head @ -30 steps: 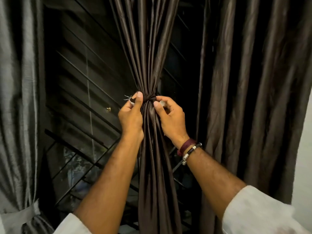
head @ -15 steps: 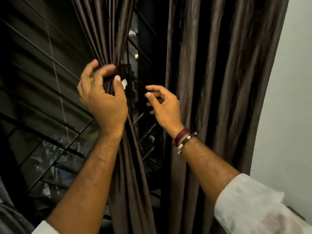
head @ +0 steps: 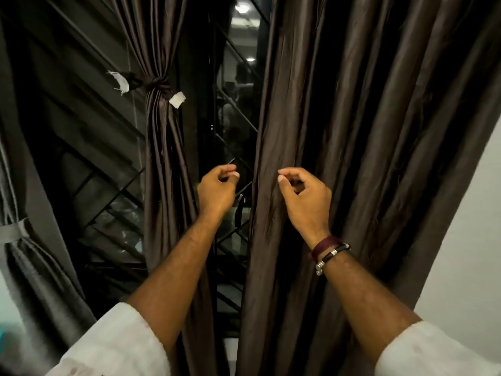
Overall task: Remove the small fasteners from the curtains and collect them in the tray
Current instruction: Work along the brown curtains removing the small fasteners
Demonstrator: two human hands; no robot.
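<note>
A dark brown curtain (head: 165, 164) hangs gathered left of centre. A brown tie (head: 157, 83) is knotted round it, with white tabs (head: 119, 81) on its two ends. My left hand (head: 217, 189) hovers below and right of the knot, apart from it, fingers loosely curled and holding nothing I can see. My right hand (head: 305, 195) is level with it, in front of the wide brown curtain (head: 366, 131) on the right, fingers also loosely curled and holding nothing visible. No tray is in view.
A grey curtain (head: 32, 267) with a grey band (head: 13, 232) hangs at the far left. Dark window glass and a metal grille (head: 233, 126) show between the curtains. A white wall (head: 471, 253) stands on the right.
Both hands have let go of the knotted tie and dropped lower. The view has swung, so the knot now sits up and to the left, still tied.
</note>
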